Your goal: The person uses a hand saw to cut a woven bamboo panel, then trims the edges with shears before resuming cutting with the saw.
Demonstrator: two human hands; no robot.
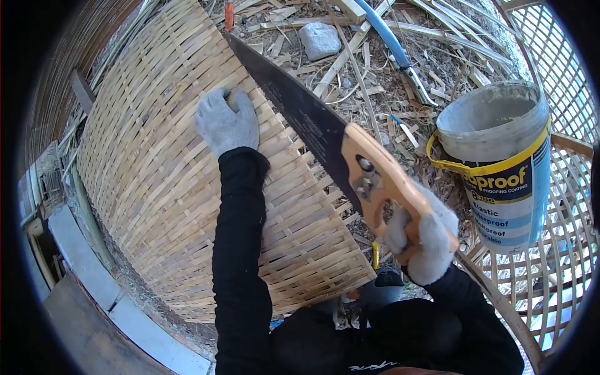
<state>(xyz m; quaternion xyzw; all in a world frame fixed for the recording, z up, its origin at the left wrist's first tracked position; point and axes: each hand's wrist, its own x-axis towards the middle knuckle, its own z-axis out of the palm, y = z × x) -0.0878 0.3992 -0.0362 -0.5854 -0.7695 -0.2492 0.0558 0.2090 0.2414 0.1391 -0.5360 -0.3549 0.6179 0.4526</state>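
Observation:
A handsaw (300, 115) with a dark blade and a tan handle lies along the right edge of a large woven bamboo mat (169, 144). My right hand (431, 240), in a grey glove, is wrapped round the saw's handle. The blade points up and to the left, its teeth side toward the mat's edge; whether the teeth touch the strips is unclear. My left hand (226, 122), also gloved, rests on the mat left of the blade, thumb apart from the fingers. Nothing shows in its grasp.
At the right stands a waterproof-coating bucket (509, 181) with a yellow handle. Beside it is open lattice basketwork (565, 250). A stone (320, 41), a blue-handled tool (390, 44) and bamboo scraps lie on the ground. Grey blocks (150, 331) edge the lower left.

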